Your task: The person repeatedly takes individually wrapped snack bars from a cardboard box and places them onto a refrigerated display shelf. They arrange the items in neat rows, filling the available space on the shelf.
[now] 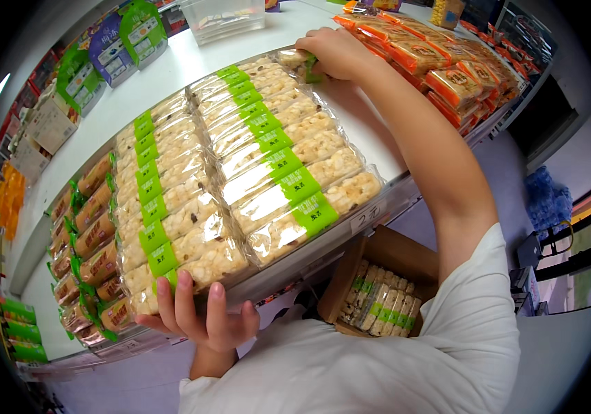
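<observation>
Two long rows of puffed-rice bars in clear wrappers with green bands fill the middle of the white shelf: a left row [192,207] and a right row [285,155]. My right hand [339,54] reaches to the far end of the right row, its fingers closed around a wrapped puffed-rice bar [295,59] there. At the shelf's front edge my left hand [207,315] is raised palm up with fingers spread. Its fingertips are at the front bar of the left row; whether they press on it cannot be told.
Stacked orange-wrapped snack packs [430,57] lie at the right, and green-ended biscuit rolls [96,233] at the left. Behind stand a clear plastic bin [223,20] and green and purple pouches [111,49]. Below the shelf, an open cardboard box [399,248] holds more puffed-rice bars [383,300].
</observation>
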Demonstrator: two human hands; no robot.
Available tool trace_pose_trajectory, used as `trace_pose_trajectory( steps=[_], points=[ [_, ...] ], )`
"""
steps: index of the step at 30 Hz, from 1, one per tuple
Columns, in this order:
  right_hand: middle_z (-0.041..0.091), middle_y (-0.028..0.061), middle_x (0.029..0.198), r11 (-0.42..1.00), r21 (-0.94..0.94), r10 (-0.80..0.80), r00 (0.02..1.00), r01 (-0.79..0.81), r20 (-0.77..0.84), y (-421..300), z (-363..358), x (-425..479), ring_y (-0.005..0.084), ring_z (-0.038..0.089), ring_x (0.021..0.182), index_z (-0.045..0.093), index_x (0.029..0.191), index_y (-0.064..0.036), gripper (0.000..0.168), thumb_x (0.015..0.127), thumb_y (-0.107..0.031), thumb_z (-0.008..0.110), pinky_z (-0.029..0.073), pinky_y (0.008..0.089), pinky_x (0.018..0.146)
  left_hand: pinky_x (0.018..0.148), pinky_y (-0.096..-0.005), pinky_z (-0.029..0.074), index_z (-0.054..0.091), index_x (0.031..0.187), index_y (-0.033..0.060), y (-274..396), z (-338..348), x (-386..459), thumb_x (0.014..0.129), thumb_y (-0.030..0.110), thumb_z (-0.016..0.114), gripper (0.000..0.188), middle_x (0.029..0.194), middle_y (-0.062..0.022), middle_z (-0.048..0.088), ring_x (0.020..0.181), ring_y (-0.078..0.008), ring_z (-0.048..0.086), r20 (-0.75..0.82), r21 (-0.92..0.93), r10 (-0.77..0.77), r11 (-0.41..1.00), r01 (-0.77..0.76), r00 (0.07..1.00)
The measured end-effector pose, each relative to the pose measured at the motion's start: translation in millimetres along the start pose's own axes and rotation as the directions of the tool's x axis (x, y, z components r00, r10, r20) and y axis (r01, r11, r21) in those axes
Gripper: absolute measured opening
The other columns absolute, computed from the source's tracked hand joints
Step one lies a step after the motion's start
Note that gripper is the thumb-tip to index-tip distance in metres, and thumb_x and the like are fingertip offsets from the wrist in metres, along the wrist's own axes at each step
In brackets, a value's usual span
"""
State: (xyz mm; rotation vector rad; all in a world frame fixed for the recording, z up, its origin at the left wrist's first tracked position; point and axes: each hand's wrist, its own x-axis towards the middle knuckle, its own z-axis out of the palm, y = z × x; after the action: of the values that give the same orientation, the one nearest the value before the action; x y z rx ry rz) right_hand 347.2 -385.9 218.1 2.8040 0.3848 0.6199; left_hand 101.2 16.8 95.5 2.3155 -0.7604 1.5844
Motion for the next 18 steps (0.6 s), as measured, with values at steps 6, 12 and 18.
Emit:
trace_pose_trajectory(
  steps=[6, 12, 18],
  points=[
    [0.068, 0.003, 0.113, 0.972, -0.232, -0.121, 0.938, 0.045, -0.325, -1, 30, 8, 0.0269, 0.065, 0.12, 0.068, 0.119, -0.018, 0.036, 0.087, -0.023, 0.082, 0.056, 0.0447, 0.09, 0.131, -0.0669, 0.0, 0.059, 0.135, 0.0152, -2, -7, -2, 0.1, 0.048, 0.053, 0.048, 0.141, -0.0205, 0.063, 0.143, -0.046, 0.05, 0.034, 0.001, 0.02, 1.0, -0.02, 0.999],
    [0.065, 0.0092, 0.118, 0.988, 0.067, 0.153, 0.954, -0.14, -0.258, -4, 38, -12, 0.0314, 0.064, 0.12, 0.062, 0.13, -0.013, 0.044, 0.09, -0.019, 0.079, 0.056, 0.0459, 0.098, 0.131, -0.0652, 0.003, 0.055, 0.14, 0.0121, -4, -6, 1, 0.1, 0.043, 0.053, 0.051, 0.144, -0.0226, 0.061, 0.144, -0.046, 0.048, 0.032, 0.008, 0.048, 0.999, -0.048, 0.998],
    [0.061, 0.0147, 0.137, 0.934, 0.349, 0.148, 0.973, -0.079, -0.175, 13, 13, -30, 0.0343, 0.064, 0.121, 0.057, 0.145, -0.013, 0.052, 0.095, -0.014, 0.072, 0.055, 0.0446, 0.101, 0.132, -0.0644, 0.004, 0.055, 0.14, 0.0118, -4, -3, 4, 0.101, 0.041, 0.054, 0.049, 0.144, -0.0222, 0.061, 0.145, -0.0461, 0.049, -0.003, -0.033, 0.046, 0.998, -0.046, 0.999]
  ],
)
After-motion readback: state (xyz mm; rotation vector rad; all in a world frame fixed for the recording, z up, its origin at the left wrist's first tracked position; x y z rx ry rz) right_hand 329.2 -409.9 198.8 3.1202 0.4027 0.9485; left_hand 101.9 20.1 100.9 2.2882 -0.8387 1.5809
